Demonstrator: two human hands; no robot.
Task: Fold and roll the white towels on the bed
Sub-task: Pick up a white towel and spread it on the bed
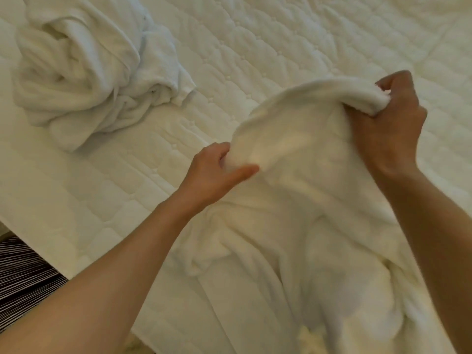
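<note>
Bed: quilted white mattress cover fills nearly the whole view and carries everything; the held towel takes up its near right part.
Striped patch: dark cloth or flooring with thin pale stripes, off the bed's corner, to the near left of the held towel; which of the two it is, I cannot tell.
Held towel: white terry, its near part spread in loose creases on the bed between the two forearms, its far part lifted off the surface into a soft arch.
Left hand: at the left end of the held towel's raised fold; thumb laid along the front, fingers curled behind, pinching the edge.
Right hand: at the upper right end of the held towel, higher than the left hand; fingers curled tight round a bunched corner, knuckles up.
Look of the held towel: plain, thick, cream-white in this light, blurred along the raised edge; the span between the hands sags slightly.
Towel heap: crumpled white towels piled on the bed to the far left of the held towel, well apart from it and touched by neither hand.
</note>
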